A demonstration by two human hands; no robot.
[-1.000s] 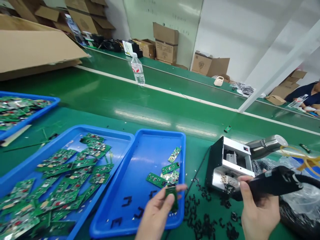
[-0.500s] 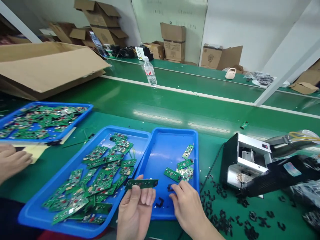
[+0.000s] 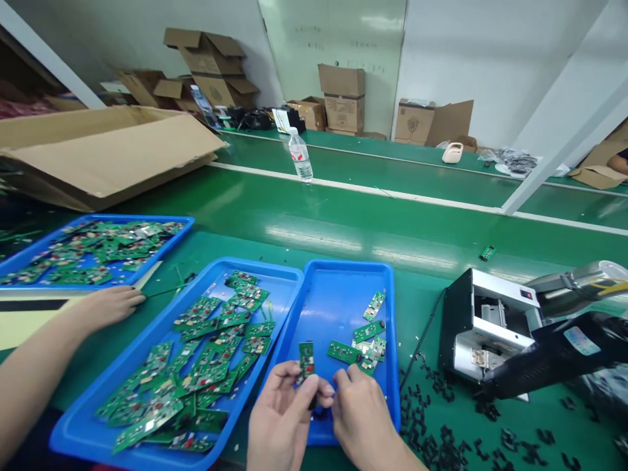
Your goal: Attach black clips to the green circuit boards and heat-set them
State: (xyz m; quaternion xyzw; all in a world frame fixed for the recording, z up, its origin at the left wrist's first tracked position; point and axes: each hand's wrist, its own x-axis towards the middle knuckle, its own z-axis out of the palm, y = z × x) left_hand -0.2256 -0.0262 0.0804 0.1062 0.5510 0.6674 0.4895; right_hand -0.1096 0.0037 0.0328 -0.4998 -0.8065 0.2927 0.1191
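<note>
While a green circuit board (image 3: 307,361) is pinched by the left hand (image 3: 279,418), the fingers of the right hand (image 3: 363,418) are curled beside it, any grip hidden, over a blue plastic tray (image 3: 387,366) at six o'clock.

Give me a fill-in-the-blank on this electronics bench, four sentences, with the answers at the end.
The person's left hand holds up a small ____ circuit board.
Black plastic clips lie scattered to the ____ of the sparsely filled blue tray.
A co-worker's hand reaches in from the ____ side of the view.
Beyond the trays, a water bottle stands ____.

Missing words: green; right; left; upright.
</note>
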